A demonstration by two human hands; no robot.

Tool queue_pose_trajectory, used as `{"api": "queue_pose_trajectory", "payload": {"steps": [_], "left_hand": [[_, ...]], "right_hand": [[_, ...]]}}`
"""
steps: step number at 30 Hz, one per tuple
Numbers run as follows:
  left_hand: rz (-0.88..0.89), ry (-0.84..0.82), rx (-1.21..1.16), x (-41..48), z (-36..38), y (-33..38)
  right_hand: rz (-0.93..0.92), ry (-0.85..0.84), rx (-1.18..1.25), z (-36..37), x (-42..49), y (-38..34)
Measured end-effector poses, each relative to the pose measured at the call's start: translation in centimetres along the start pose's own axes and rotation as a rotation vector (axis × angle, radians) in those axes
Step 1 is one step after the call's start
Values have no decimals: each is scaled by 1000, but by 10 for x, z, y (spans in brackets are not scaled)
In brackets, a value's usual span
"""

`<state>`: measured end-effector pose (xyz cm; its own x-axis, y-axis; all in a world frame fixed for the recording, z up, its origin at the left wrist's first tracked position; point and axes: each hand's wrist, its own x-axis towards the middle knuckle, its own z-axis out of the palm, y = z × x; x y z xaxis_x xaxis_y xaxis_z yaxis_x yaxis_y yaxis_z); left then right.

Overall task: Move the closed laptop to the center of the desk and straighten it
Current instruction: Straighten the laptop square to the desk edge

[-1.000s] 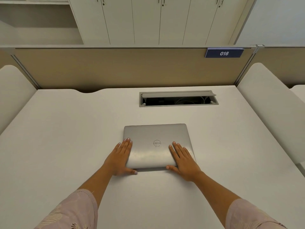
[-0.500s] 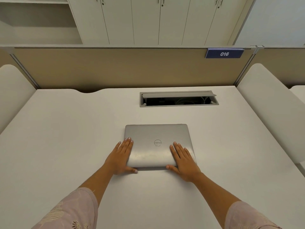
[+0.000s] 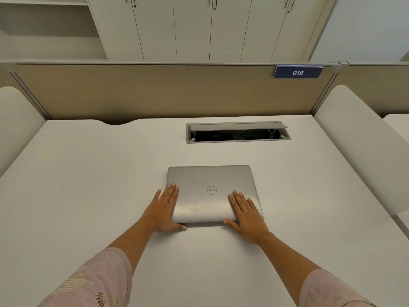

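A closed silver laptop [image 3: 210, 185] with a round logo lies flat on the white desk [image 3: 88, 185], near its middle, its edges roughly parallel to the desk's back edge. My left hand [image 3: 162, 210] rests flat against the laptop's near left corner, fingers along the left side, thumb along the front edge. My right hand [image 3: 245, 214] lies flat on the near right corner of the lid, thumb at the front edge. Both hands have straight fingers and grip the laptop between them.
A grey cable hatch [image 3: 238, 132] stands open behind the laptop, cables inside. A beige partition [image 3: 155, 91] with a blue "016" sign [image 3: 297, 72] bounds the back. White side dividers [image 3: 363, 147] flank the desk. Cabinets [image 3: 199, 27] stand beyond.
The laptop's far edge has turned very slightly, so it lies squarer to the desk. Both hands keep their places at the near corners.
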<state>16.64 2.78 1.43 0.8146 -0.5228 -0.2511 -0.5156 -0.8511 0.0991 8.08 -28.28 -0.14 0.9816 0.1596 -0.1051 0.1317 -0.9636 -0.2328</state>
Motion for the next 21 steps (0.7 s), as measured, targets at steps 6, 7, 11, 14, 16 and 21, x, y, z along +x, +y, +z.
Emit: {"api": "queue_pose_trajectory", "payload": {"steps": [6,7,11,14,16,21], "left_hand": [[-15,37,-72,-7,8,10],[-17,46,-83,-9,9,11],[-20,79,-133,-17,15,17],[-26,109,-162,-23,20,23],[-37,127,-162,-27,25,27],[-73,137,-141,-40,40,41]], "right_hand": [[53,32,38,4,-5,-11],[63,35,33,5,-5,-12],[117,57,25,11,-10,-21],[145,77,13,17,-17,-28],[147,89,-9,22,-23,-30],[131,86,-39,29,-37,-31]]}}
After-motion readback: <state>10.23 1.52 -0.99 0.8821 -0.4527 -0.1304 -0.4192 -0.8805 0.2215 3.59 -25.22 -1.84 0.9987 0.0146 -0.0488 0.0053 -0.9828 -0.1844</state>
